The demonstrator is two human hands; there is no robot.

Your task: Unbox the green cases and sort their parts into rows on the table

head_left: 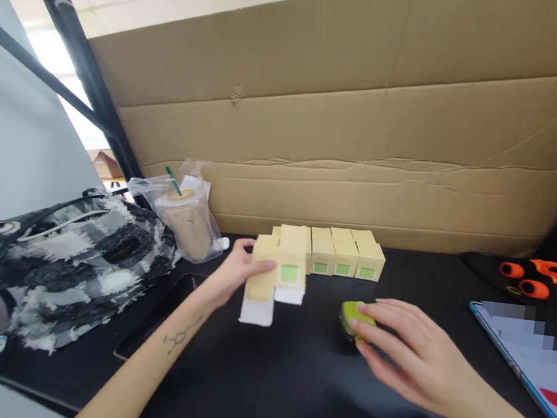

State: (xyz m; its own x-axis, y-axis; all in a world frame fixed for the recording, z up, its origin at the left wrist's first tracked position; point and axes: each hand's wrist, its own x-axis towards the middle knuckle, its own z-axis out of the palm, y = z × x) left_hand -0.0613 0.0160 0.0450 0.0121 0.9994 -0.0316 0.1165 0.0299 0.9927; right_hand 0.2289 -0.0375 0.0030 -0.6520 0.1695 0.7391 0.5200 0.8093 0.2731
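My left hand is closed on a small cream-yellow box, thumb across its front and the other fingers mostly hidden behind. A white flap hangs open at the box's lower end. Right beside it stands another cream box with a green label and a white flap at its foot. My right hand grips a small rounded yellow-green and black object, fingertips on its top and side. It resembles a tape measure, though its kind is not certain. It is at the table, right of the boxes.
Several cream boxes with green labels line the back by a cardboard wall. At left are a bagged iced drink, a black-and-white bag and a dark flat tray. A blue-edged sheet and orange-black item lie right.
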